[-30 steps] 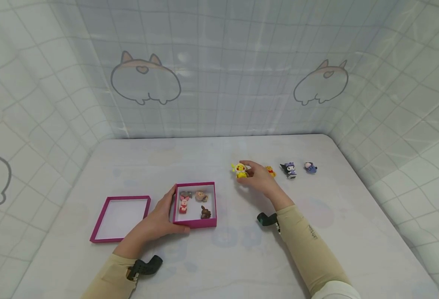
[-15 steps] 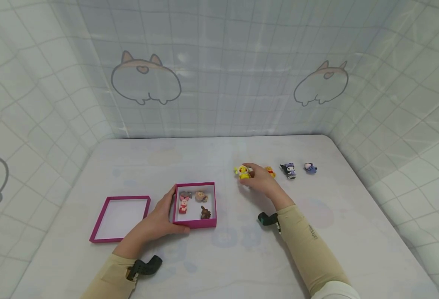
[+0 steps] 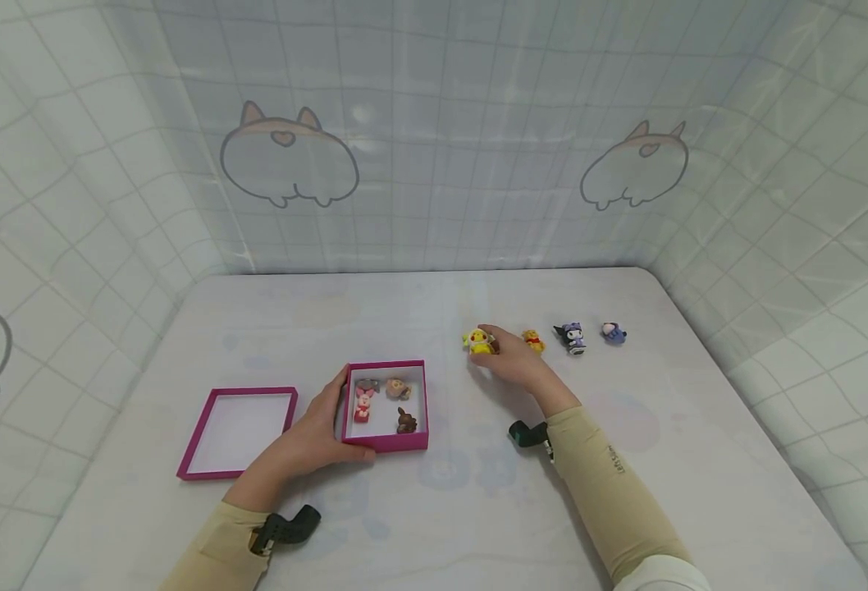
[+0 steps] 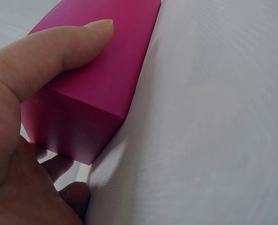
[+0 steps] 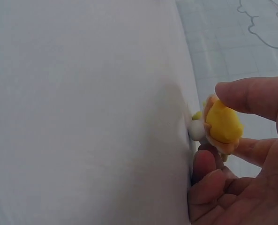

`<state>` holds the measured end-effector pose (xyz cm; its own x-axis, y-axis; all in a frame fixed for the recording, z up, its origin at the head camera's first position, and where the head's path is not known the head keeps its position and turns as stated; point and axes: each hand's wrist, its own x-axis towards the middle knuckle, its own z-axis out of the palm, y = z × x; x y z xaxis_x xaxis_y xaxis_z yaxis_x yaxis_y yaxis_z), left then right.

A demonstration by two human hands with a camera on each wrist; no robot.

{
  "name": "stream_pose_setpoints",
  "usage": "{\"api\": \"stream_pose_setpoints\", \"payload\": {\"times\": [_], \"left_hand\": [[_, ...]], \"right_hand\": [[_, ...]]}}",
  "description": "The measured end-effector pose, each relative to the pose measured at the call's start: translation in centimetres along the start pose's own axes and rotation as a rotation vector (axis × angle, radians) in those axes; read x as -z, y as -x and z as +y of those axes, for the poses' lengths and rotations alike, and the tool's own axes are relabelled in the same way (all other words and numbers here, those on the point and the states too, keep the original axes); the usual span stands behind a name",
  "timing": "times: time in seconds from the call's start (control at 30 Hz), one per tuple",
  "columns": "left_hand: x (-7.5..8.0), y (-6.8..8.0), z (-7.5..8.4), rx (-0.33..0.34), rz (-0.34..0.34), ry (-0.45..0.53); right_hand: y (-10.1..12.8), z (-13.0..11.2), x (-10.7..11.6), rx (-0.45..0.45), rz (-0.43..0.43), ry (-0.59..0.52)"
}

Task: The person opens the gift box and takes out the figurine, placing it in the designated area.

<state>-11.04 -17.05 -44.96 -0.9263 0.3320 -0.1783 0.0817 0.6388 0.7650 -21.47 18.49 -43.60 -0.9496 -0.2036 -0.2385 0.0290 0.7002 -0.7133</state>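
My left hand [image 3: 314, 435] grips the left side of an open magenta box [image 3: 390, 442], thumb along its front wall; the left wrist view shows this thumb on the box [image 4: 124, 61] and the other fingers around its far side. Inside are a pink-and-red piglet figurine [image 3: 363, 406], a brown rabbit-like figurine [image 3: 406, 420], a tan figurine [image 3: 398, 387] and a grey one [image 3: 367, 384]. My right hand [image 3: 511, 357] holds a yellow Pikachu figurine [image 3: 478, 341] between thumb and fingers, low over the table. In the right wrist view, the Pikachu's yellow part [image 5: 224, 123] lies under the thumb.
A magenta-rimmed lid [image 3: 199, 431] lies inside-up left of the box. Right of my right hand sit a yellow-and-red bear figurine [image 3: 533, 341], a black-and-purple figurine [image 3: 572, 337] and a blue-purple figurine [image 3: 614, 332]. Grid-patterned curtains [image 3: 434, 164] surround the white table [image 3: 434, 525].
The Pikachu figurine and my right hand have shifted slightly right and closer to me. More of the bear figurine shows now. My left hand and the box stay in place.
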Motion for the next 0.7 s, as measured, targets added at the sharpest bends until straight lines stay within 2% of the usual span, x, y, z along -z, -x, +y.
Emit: {"api": "stream_pose_setpoints", "payload": {"times": [0.43, 0.7], "left_hand": [[0.0, -0.1, -0.2, 0.023, -0.002, 0.004], [0.1, -0.1, 0.2, 0.029, -0.01, 0.019]], "right_hand": [[0.2, 0.1, 0.5, -0.019, -0.037, -0.009], [0.6, -0.9, 1.3, 0.003, 0.008, 0.116]]}}
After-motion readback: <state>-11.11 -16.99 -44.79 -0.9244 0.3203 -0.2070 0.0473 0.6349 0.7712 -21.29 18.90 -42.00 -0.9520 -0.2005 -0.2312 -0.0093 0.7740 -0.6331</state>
